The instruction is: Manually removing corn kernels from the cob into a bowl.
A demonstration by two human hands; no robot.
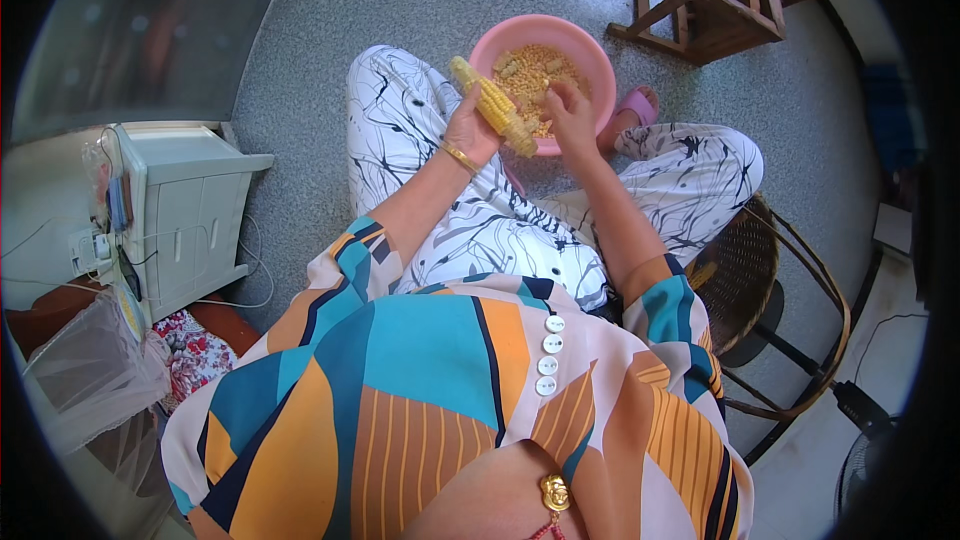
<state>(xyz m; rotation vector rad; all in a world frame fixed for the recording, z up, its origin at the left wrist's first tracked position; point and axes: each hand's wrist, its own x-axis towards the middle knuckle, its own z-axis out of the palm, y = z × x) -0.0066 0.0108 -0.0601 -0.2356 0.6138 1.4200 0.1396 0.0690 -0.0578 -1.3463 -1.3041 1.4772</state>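
Note:
My left hand is closed around an ear of corn, holding it tilted over the near left rim of a pink plastic basin. Rows of yellow kernels remain along its middle, while both ends show bare cob. Loose corn kernels cover the basin's bottom, with a few short cob pieces among them. Over the basin's right part, my right hand has its fingers curled, apart from the ear. A small pale bit shows by its fingertips; whether they grip it is unclear.
A wooden chair stands or lies beyond the basin at upper right. A wicker basket with a tall handle is beside my right knee, near a black fan. At left are a white drawer cabinet and loose cables.

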